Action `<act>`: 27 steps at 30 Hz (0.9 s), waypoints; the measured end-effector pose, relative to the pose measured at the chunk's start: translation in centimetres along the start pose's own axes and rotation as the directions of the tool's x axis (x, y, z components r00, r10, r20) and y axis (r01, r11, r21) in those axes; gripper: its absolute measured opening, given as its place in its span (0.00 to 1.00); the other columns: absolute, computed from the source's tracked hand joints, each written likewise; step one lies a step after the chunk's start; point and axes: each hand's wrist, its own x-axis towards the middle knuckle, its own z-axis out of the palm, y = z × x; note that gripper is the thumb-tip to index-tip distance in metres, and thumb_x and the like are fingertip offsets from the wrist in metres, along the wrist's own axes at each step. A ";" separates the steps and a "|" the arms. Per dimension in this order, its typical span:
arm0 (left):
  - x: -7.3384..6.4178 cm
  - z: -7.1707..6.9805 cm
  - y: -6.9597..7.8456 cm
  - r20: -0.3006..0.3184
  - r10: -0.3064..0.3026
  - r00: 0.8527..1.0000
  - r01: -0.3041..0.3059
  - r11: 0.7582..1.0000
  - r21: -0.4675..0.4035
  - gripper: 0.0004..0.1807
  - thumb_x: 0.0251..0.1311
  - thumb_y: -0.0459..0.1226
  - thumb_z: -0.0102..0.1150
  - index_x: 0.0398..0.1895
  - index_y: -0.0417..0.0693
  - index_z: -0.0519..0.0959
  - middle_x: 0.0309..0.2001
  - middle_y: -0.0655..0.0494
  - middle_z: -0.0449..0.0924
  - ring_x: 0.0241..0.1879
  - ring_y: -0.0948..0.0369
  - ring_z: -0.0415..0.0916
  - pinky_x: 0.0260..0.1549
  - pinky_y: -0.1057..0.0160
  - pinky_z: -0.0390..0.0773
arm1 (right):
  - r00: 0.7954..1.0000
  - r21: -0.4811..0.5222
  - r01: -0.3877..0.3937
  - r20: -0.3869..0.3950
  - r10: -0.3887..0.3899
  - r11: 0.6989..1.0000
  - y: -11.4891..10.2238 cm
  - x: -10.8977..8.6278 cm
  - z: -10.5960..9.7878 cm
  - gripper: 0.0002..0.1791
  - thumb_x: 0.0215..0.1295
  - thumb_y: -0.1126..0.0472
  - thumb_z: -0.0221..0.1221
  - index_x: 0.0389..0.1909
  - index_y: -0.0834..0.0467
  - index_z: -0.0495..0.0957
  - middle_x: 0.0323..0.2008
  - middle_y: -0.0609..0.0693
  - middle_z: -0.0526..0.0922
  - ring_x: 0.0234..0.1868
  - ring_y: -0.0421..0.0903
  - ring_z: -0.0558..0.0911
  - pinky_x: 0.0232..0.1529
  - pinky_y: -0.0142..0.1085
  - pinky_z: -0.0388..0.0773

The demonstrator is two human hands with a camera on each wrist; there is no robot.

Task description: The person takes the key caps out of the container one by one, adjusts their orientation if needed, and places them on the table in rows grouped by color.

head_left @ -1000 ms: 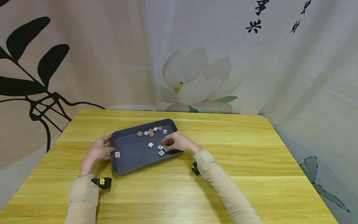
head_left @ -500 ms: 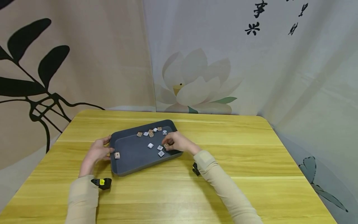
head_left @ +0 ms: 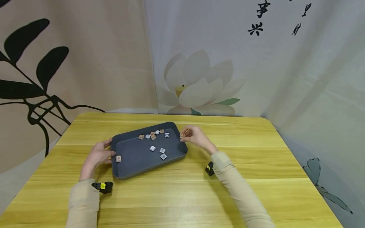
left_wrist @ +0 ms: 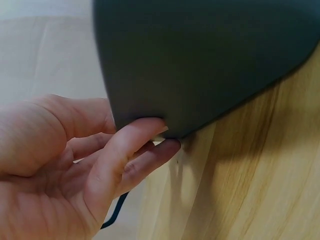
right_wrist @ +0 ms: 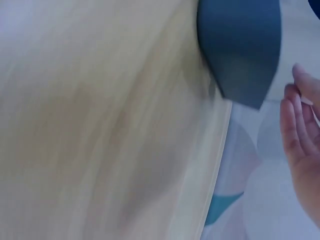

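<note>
A dark grey rectangular tray [head_left: 132, 161] lies at a slant on the wooden table. At its left end my left hand [head_left: 98, 155] grips the rim; in the left wrist view the thumb [left_wrist: 142, 131] presses on the tray's outer wall [left_wrist: 165, 65]. My right hand [head_left: 196, 137] pinches a small brown keycap [head_left: 182, 136] between thumb and fingers, over the tray's right edge. Inside the tray, several white and brown keycaps gather near the far wall, one a brown keycap [head_left: 141, 137]. Closer in lie three white keycaps, including this white keycap [head_left: 163, 156]. A pale keycap [head_left: 118, 158] sits at the left end.
The wooden table [head_left: 199, 196] extends around the tray, its far edge meeting a printed curtain [head_left: 199, 63]. A black wrist camera [head_left: 105, 187] hangs by the left sleeve, and another black wrist camera [head_left: 209, 168] by the right sleeve.
My right hand has lifted a brown keycap from the tray's right part and carried it right and away to the right edge. My left hand stays on the tray.
</note>
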 end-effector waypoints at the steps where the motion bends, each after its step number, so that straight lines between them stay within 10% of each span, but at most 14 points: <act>1: 0.0 0.0 0.0 -0.001 0.001 1.000 -0.001 1.000 0.000 0.41 0.61 0.23 0.49 0.73 0.33 0.39 0.69 0.22 0.42 0.26 0.63 0.78 0.28 0.61 0.85 | 1.000 0.007 -0.014 -0.025 0.015 1.000 0.2 -0.2 -0.3 0.09 0.54 0.68 0.67 0.36 0.63 0.79 0.36 0.58 0.84 0.35 0.46 0.85 0.37 0.31 0.83; 12: 0.1 0.0 -0.2 -0.007 -0.002 1.000 0.002 1.000 0.001 0.42 0.61 0.24 0.50 0.74 0.34 0.39 0.70 0.23 0.42 0.25 0.61 0.78 0.28 0.61 0.85 | 0.995 -0.130 -0.070 -0.081 0.060 0.989 2.4 -1.6 -3.1 0.12 0.59 0.67 0.63 0.44 0.67 0.81 0.43 0.59 0.81 0.39 0.51 0.82 0.41 0.39 0.83; 19: 0.4 0.1 -0.3 -0.050 0.079 0.996 -0.072 0.989 0.125 0.42 0.57 0.26 0.55 0.71 0.26 0.44 0.68 0.22 0.50 0.62 0.34 0.64 0.52 0.51 0.80 | 0.991 -0.120 -0.120 -0.068 0.112 0.986 3.9 -2.2 -4.0 0.18 0.60 0.68 0.62 0.51 0.68 0.78 0.47 0.63 0.80 0.45 0.55 0.82 0.47 0.45 0.82; 27: 1.0 0.1 -0.5 -0.094 0.146 0.985 -0.130 0.979 0.158 0.43 0.56 0.26 0.56 0.73 0.30 0.46 0.69 0.25 0.51 0.65 0.31 0.56 0.61 0.39 0.68 | 0.983 -0.144 -0.152 -0.123 0.135 0.978 4.7 -2.6 -4.9 0.13 0.56 0.67 0.66 0.42 0.67 0.81 0.42 0.61 0.83 0.41 0.54 0.83 0.44 0.44 0.83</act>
